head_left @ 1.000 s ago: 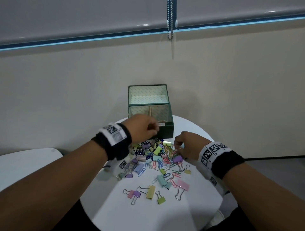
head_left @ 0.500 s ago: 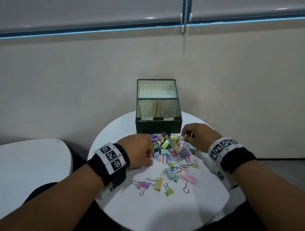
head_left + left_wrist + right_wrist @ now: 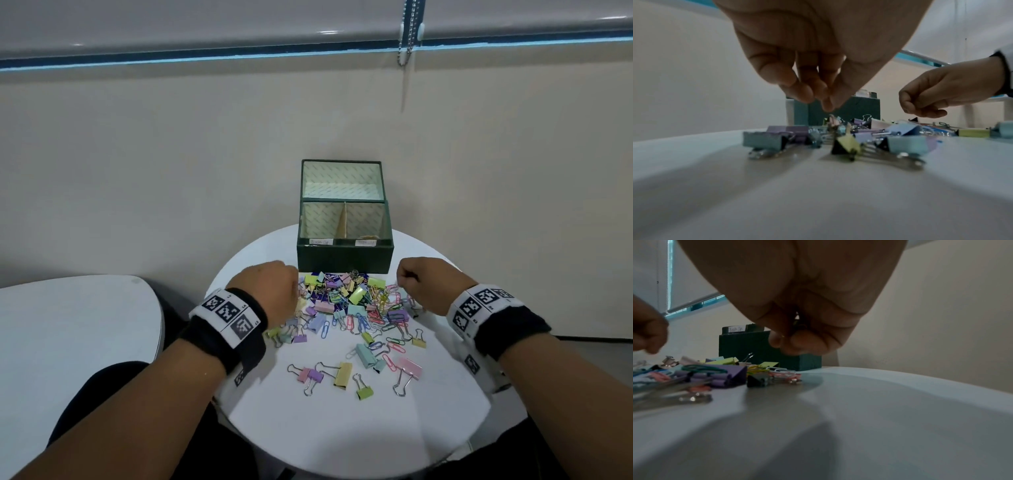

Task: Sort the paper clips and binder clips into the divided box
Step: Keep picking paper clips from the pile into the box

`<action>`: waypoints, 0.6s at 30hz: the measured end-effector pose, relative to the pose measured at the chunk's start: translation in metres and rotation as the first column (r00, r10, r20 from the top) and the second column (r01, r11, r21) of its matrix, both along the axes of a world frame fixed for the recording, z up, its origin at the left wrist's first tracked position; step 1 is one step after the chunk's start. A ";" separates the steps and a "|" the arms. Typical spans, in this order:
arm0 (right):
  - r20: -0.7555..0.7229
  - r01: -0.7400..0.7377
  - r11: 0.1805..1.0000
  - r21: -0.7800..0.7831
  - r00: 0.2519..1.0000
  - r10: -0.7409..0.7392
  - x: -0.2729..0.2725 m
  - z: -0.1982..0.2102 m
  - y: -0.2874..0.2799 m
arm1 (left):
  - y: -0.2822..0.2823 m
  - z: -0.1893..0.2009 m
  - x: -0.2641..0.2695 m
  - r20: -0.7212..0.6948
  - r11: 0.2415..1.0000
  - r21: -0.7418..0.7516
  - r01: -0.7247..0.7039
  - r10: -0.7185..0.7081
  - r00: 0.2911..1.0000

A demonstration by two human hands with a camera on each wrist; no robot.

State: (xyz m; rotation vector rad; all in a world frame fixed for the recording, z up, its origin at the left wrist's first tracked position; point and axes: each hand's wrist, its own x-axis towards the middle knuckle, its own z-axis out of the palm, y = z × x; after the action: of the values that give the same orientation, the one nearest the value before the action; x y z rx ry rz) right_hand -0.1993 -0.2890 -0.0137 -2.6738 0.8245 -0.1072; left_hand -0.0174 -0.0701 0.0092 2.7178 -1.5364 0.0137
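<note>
A dark green divided box (image 3: 344, 255) stands open at the back of the round white table (image 3: 342, 428), with two white labels on its front rim. A mixed pile of pastel binder clips and paper clips (image 3: 352, 303) lies just in front of it. My left hand (image 3: 274, 287) hovers over the pile's left edge. In the left wrist view its fingertips (image 3: 822, 99) point down, bunched, with nothing between them. My right hand (image 3: 419, 277) is curled at the pile's right edge, near the box's front right corner. It pinches a small paper clip (image 3: 783, 336), mostly hidden.
Several loose binder clips (image 3: 342, 373) lie apart toward the table's near side. A second white table (image 3: 68, 342) stands at the left. The box's raised lid (image 3: 342, 180) leans by the beige wall. Bare tabletop lies under both wrists.
My left hand came back from the box down to the pile's left side. My right hand lifted off the pile and shifted right, still curled. The head view also tilted and moved.
</note>
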 end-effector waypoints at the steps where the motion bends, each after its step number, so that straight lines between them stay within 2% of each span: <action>1: -0.015 0.012 1.000 -0.001 1.000 -0.012 0.001 -0.001 -0.001 | 0.004 -0.001 0.000 -0.006 0.999 0.034 0.005 -0.005 1.000; 4: -0.026 0.032 0.999 -0.003 0.999 -0.032 0.003 -0.003 -0.004 | 0.011 -0.004 -0.002 -0.098 0.997 0.042 0.060 -0.056 0.994; 8: -0.057 0.041 0.998 -0.055 0.997 -0.045 0.002 -0.005 -0.005 | 0.008 -0.008 -0.005 -0.225 0.983 0.141 0.120 -0.086 0.971; 12: -0.138 0.070 0.995 -0.069 0.987 -0.079 0.002 -0.009 -0.006 | 0.007 -0.010 -0.001 -0.164 0.986 0.123 0.110 -0.089 0.982; 18: -0.134 0.067 0.996 -0.053 0.988 -0.073 0.003 -0.012 -0.007 | 0.007 -0.011 -0.003 -0.114 0.992 0.095 0.080 -0.069 0.991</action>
State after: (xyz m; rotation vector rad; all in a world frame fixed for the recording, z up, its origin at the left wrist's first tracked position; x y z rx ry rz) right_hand -0.1964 -0.2956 -0.0253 -2.7220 0.9701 0.0393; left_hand -0.0202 -0.0627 -0.0022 2.6802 -1.6475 -0.2159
